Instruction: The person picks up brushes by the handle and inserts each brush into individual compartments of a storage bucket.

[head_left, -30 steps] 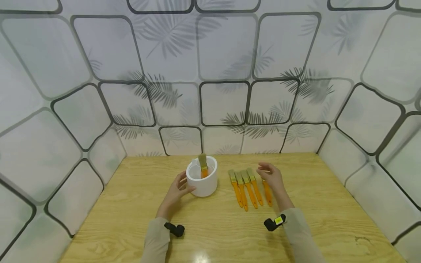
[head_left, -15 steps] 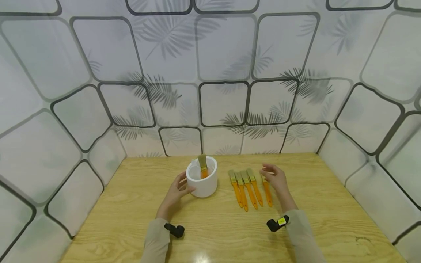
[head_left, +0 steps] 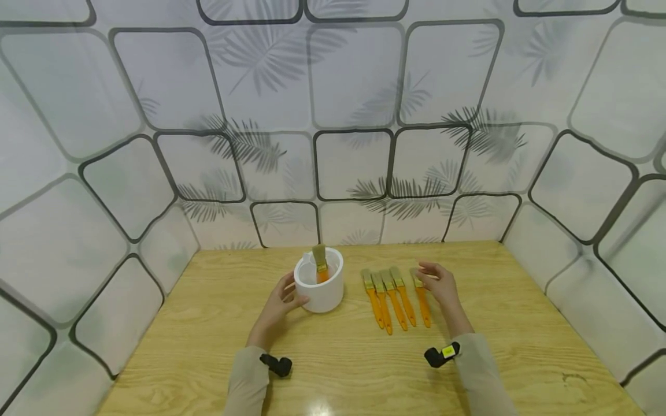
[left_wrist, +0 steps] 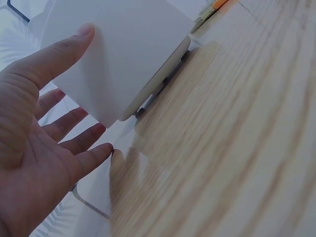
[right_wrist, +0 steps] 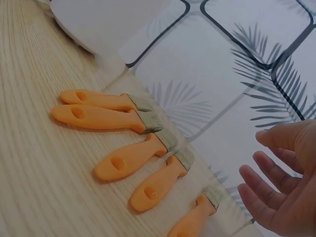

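A white round container (head_left: 324,296) stands on the table, with a paintbrush (head_left: 320,263) inside it, bristles up. My left hand (head_left: 278,303) is at its left side; the thumb lies against the wall and the fingers are loosely spread near its edge, as the left wrist view shows. Several orange-handled paintbrushes (head_left: 387,297) lie side by side right of the container, bristles away from me. My right hand (head_left: 439,284) hovers by the bristles of the rightmost paintbrush (head_left: 422,303). Its fingers are loosely bent with nothing between them in the right wrist view (right_wrist: 286,182).
The wooden table (head_left: 354,370) extends around the container and brushes. Behind and at both sides rise white walls (head_left: 354,162) with dark outlines and grey leaf prints.
My right hand has moved a little to the right, uncovering the bristles of the rightmost paintbrush. The left hand and the container have stayed in place.
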{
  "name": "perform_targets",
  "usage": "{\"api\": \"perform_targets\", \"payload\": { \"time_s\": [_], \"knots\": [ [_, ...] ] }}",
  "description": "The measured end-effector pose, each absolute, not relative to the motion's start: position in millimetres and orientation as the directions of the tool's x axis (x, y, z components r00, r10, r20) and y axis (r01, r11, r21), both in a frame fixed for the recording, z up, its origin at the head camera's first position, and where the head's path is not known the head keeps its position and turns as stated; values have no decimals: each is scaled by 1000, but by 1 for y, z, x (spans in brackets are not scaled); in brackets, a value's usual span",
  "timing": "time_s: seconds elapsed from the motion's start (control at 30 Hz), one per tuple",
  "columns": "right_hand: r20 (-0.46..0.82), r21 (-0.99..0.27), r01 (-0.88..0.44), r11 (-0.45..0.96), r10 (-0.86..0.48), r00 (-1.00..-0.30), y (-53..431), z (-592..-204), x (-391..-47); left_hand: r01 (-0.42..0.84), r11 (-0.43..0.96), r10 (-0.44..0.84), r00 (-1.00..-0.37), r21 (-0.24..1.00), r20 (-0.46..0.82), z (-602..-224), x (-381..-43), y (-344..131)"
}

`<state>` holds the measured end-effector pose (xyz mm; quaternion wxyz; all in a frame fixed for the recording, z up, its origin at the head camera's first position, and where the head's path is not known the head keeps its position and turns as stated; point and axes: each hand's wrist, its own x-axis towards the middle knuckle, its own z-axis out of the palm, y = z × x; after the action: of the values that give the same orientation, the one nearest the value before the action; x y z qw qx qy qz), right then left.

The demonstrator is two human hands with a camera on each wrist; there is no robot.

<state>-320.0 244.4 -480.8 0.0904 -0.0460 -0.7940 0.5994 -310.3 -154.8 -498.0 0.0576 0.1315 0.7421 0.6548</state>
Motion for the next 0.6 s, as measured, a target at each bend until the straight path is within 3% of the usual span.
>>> {"api": "perform_targets", "payload": {
  "time_s": [0.6],
  "knots": [
    [62,-915,17,404,181,-982,250,-490,-315,110,134,278,-958,985,70,-495,-309,-152]
  ]
}}
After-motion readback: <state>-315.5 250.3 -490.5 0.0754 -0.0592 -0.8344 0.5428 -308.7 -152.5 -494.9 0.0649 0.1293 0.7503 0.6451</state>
